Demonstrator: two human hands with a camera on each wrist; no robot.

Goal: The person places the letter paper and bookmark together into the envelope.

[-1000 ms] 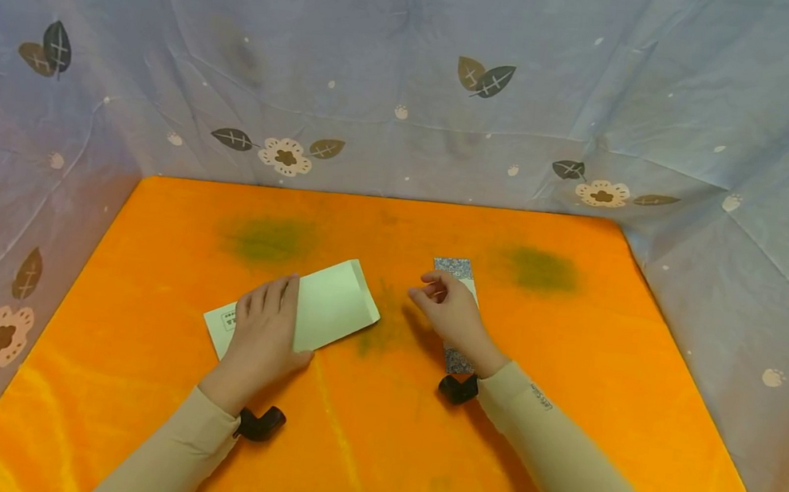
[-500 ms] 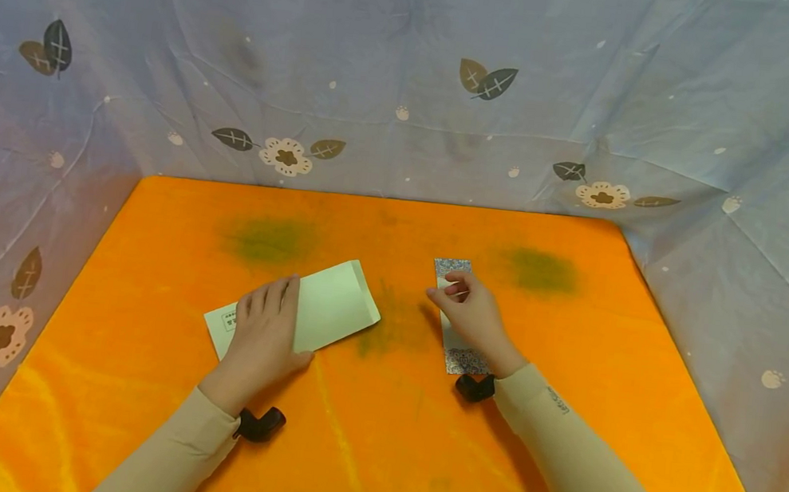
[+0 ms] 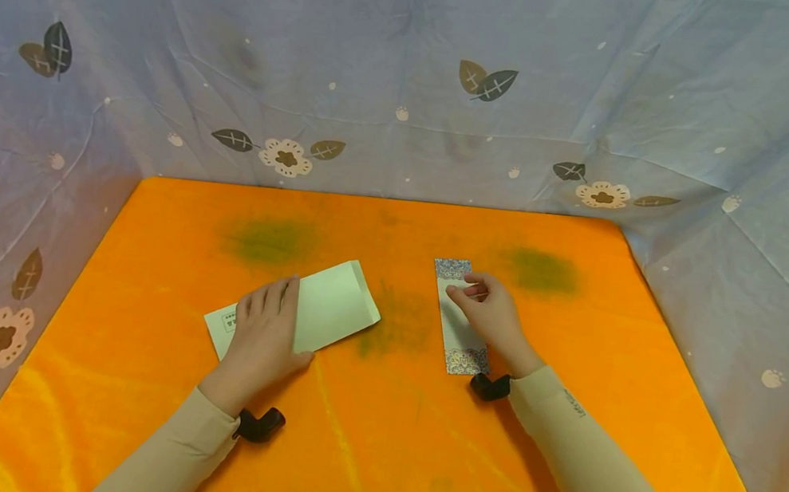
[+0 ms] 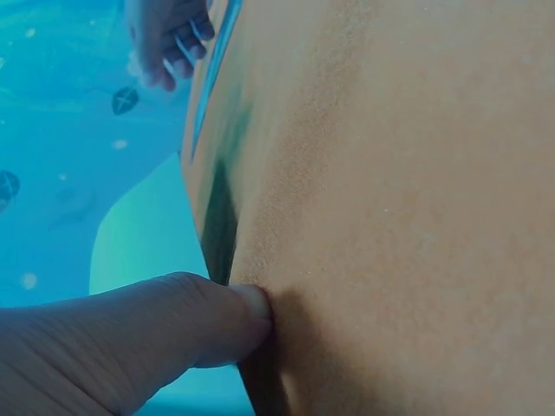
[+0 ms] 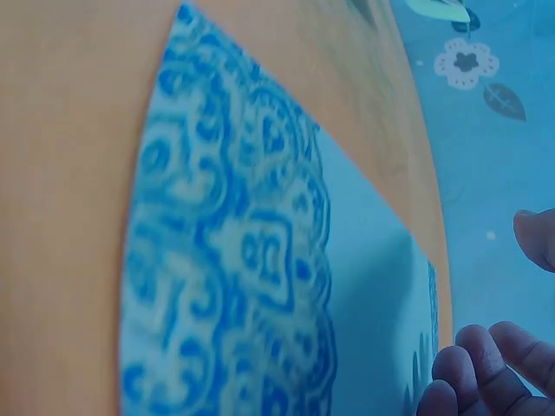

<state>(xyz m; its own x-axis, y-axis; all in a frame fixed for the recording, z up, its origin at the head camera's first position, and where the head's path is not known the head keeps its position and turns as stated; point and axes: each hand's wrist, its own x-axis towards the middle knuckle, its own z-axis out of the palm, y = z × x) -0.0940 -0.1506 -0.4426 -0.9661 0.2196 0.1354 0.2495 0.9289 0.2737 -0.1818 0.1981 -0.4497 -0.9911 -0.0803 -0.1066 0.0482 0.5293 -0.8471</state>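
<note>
A pale green paper envelope (image 3: 333,308) lies slantwise on the orange cloth, with small dark print near its left end. My left hand (image 3: 261,344) rests across it, fingers fairly straight over its far side. The left thumb (image 4: 225,322) touches the cloth at its near edge. To the right lies a long white card (image 3: 455,316) with blue lace-like patterned ends. Above it hovers my right hand (image 3: 492,312), fingers loosely bent and thumb apart, holding nothing. In the right wrist view, the card's patterned end (image 5: 234,251) is close, and the right fingertips (image 5: 477,364) are over its far part.
Orange cloth (image 3: 360,435) covers the table. Grey-blue patterned curtains (image 3: 398,78) stand behind it and at both sides. Each wrist carries a black camera mount, one at the left cuff (image 3: 260,424) and one at the right cuff (image 3: 489,387).
My right hand has moved right over the white card, uncovering more of its left side and near end. The left hand and the envelope have stayed in place.
</note>
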